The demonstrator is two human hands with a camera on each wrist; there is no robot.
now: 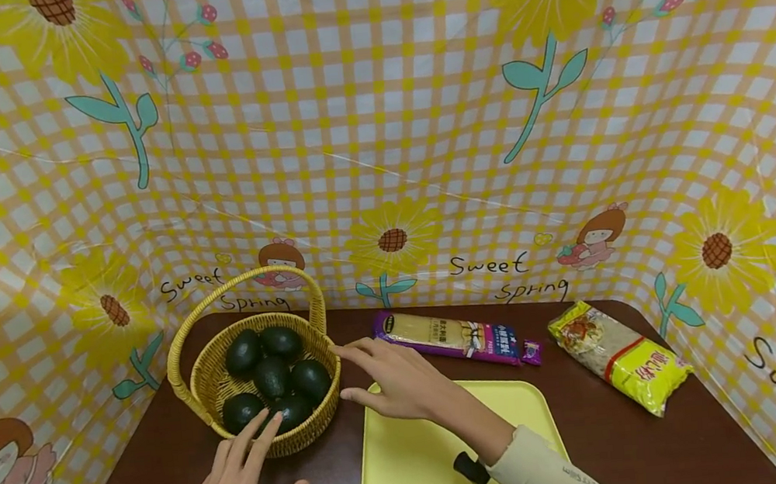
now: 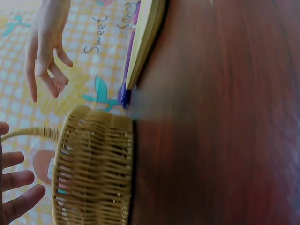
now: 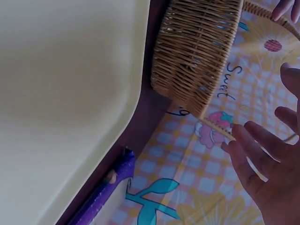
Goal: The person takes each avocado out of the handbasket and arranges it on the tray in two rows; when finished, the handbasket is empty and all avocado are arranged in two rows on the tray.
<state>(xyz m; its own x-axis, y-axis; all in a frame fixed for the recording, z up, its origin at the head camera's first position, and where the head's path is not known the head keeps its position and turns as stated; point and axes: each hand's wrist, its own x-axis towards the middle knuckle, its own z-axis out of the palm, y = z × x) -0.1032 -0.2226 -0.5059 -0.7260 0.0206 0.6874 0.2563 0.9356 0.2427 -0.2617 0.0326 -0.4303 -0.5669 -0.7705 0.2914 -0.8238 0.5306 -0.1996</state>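
A yellow wicker basket [image 1: 308, 434] with a tall arched handle stands on the left of the table and holds several dark green avocados [image 1: 272, 378]. My left hand [image 1: 237, 482] is at the basket's near rim, fingers extended, its fingertips overlapping the front avocados in the head view. At the basket's right side my right hand [image 1: 394, 378] reaches in from the right with spread fingers, its fingertips close to the rim. Both hands hold nothing. In the right wrist view, the right hand's fingers [image 3: 253, 140] overlap the basket handle's base.
A yellow tray [image 1: 409, 458] lies right of the basket, with a black object [image 1: 471, 468] on it, partly under the right forearm. Behind it lies a purple noodle pack [image 1: 449, 336]; a yellow food bag [image 1: 620, 356] rests farther right. A checked cloth [image 1: 380, 157] hangs around the table.
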